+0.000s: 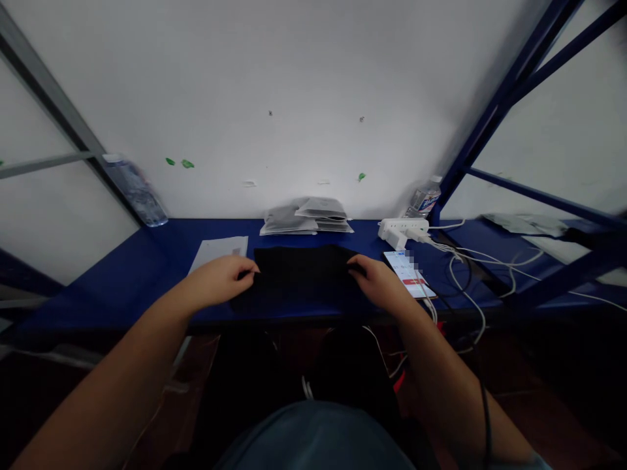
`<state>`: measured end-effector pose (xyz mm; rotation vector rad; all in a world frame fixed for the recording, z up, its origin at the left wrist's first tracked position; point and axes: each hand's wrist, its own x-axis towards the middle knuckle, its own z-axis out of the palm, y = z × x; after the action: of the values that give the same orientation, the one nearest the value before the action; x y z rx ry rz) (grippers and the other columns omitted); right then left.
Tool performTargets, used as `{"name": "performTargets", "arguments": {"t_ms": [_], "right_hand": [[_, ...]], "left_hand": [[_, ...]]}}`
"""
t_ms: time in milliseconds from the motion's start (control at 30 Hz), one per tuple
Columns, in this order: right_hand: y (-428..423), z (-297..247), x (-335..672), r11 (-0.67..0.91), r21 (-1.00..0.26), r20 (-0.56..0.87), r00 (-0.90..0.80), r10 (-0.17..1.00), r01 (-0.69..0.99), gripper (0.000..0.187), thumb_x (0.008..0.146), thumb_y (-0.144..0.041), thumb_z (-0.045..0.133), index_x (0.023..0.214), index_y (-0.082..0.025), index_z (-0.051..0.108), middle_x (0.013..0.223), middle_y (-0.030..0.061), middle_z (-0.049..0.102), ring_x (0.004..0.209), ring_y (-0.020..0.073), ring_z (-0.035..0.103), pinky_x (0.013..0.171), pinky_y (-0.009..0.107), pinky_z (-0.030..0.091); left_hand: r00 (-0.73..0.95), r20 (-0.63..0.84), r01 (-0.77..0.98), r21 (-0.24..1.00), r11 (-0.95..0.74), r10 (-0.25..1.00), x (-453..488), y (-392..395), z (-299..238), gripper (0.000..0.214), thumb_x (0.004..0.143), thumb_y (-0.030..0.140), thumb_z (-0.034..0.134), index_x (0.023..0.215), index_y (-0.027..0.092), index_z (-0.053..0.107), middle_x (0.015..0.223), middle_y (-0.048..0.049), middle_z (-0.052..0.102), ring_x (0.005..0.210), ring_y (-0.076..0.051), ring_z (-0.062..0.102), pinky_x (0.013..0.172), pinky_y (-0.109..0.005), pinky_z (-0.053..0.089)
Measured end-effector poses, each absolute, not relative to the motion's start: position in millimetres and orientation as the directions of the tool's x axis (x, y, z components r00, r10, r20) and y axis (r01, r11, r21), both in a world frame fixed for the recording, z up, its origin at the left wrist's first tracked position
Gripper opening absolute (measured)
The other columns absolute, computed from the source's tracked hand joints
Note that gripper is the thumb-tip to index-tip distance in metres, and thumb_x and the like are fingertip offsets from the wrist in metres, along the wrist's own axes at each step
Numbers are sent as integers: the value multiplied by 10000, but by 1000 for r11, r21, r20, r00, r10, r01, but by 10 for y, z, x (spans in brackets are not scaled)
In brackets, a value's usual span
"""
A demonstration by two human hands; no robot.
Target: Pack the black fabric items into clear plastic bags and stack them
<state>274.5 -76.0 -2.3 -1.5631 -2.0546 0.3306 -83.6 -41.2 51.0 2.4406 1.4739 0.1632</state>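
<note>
A black folded cloth (302,273) lies flat on the blue table (137,267) in front of me. My left hand (223,277) pinches the cloth's left edge, fingers closed on it. At the cloth's right edge my right hand (377,277) does the same, its fingers curled onto the fabric. Both forearms reach in from below.
A phone (410,274) with a lit screen lies just right of my right hand. Behind it sit a white power strip (402,230) and trailing white cables (470,261). A stack of clear bags (308,217) rests against the wall, a paper sheet (219,251) lies left, and a bottle (134,189) leans far left.
</note>
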Motion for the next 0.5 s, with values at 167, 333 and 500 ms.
{"name": "performTargets", "arguments": {"t_ms": [167,333,500], "right_hand": [[-287,214,2516,133,-194,173,-100,980,972,256,1013,-233,514,1205,-189,677,1142,136,760,1059,284,715,872,349,510],[150,343,2326,66,2,57,-66,996,998,248,965,-169,550,1135,-169,731,1241,172,736,1152,310,692,959,405,476],[311,170,2255,-9,22,54,8,998,1000,328,941,-110,509,1172,-125,741,1230,233,726,1204,340,652,1022,484,422]], "left_hand": [[325,6,944,51,-325,946,-596,170,582,273,858,306,515,931,224,765,980,-73,783,849,-250,706,719,-312,510],[273,42,960,-80,-269,961,-388,625,338,275,894,242,507,906,162,770,970,-158,776,892,-279,725,788,-328,536],[275,130,961,-60,-269,953,-342,825,58,364,976,232,417,1071,121,751,1118,-209,740,1022,-311,719,880,-375,543]]}}
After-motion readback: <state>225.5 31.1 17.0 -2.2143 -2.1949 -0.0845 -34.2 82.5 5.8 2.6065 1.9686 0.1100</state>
